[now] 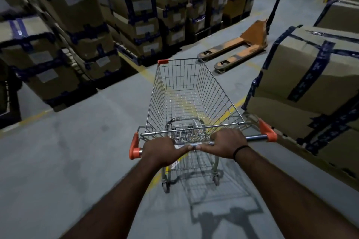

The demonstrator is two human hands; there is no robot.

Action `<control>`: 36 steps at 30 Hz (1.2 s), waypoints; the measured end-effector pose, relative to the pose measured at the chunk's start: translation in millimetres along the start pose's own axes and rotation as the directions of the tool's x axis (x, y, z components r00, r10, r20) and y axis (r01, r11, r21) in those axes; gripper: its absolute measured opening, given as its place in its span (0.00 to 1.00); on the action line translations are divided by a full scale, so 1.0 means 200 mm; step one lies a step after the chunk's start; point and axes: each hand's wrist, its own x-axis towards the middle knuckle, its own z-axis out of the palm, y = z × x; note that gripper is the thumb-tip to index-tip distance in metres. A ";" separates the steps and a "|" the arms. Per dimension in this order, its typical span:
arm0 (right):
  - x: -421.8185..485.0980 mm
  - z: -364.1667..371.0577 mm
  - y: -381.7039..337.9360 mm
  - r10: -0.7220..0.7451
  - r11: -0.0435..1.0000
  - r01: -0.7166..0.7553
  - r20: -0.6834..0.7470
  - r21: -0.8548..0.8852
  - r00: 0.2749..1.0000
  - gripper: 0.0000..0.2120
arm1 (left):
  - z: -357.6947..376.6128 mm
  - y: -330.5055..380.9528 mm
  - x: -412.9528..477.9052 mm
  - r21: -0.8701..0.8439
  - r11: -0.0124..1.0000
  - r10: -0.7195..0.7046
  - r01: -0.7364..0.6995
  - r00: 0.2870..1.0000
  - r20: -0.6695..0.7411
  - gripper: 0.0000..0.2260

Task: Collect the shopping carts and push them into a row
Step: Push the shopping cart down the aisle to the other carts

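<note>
Shopping cart [186,91] gripped at its handle, alone in a warehouse aisle.
Left hand [161,149] and right hand [226,144] each curl their fingers over the handle bar [256,137] near its middle, thumbs almost touching, probably so the push runs straight. The empty wire basket points up the grey floor between taped cartons [77,25] stacked on the left and a large taped box [310,75] close on the right. An orange pallet jack [239,48] lies just ahead to the right, so the course likely bears left. No other cart or row shows.
</note>
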 end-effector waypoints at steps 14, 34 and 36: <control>1.25 -0.06 0.34 -0.163 0.987 0.163 -0.009 -0.013 0.987 0.40 | -0.25 -0.21 1.07 -0.034 0.981 -0.192 0.191 0.980 -0.049 0.41; 2.75 -0.12 0.61 -0.391 0.919 0.391 0.002 -0.047 0.920 0.44 | -0.53 -0.49 2.21 -0.052 0.895 -0.445 0.442 0.889 -0.111 0.42; 2.90 -0.11 0.62 -0.421 0.906 0.419 -0.022 -0.050 0.907 0.47 | -0.56 -0.54 2.31 -0.039 0.890 -0.456 0.455 0.882 -0.120 0.42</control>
